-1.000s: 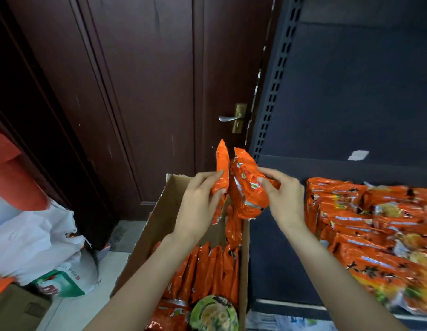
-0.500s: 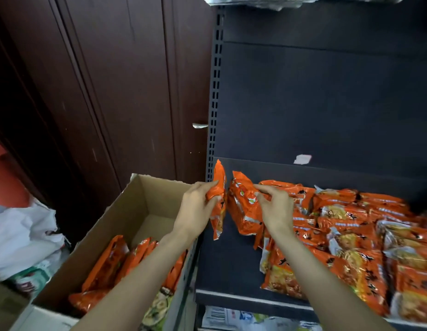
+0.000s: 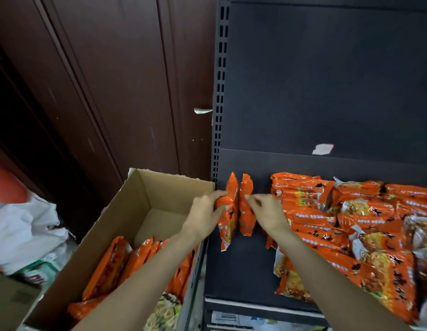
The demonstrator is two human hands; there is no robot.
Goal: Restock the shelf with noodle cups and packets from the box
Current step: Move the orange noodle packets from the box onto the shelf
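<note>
My left hand (image 3: 205, 212) grips an orange noodle packet (image 3: 228, 218) held upright on edge. My right hand (image 3: 267, 215) grips a second orange packet (image 3: 246, 211) right beside it, also on edge. Both packets stand over the bare left part of the dark shelf (image 3: 234, 275). Several orange packets (image 3: 346, 225) lie stacked flat on the shelf to the right. The open cardboard box (image 3: 140, 199) sits left of the shelf, with several orange packets (image 3: 117, 261) standing in it and a green-lidded noodle cup (image 3: 163, 311) near its front corner.
A dark wooden door (image 3: 112, 91) with a metal handle (image 3: 203, 111) rises behind the box. White plastic bags (image 3: 23, 230) lie on the floor at the left. The shelf's perforated upright (image 3: 219, 91) stands between door and shelf back panel.
Both hands carried their packets from above the box rightward and down over the shelf's left end. The two packets now stand closer together and more upright.
</note>
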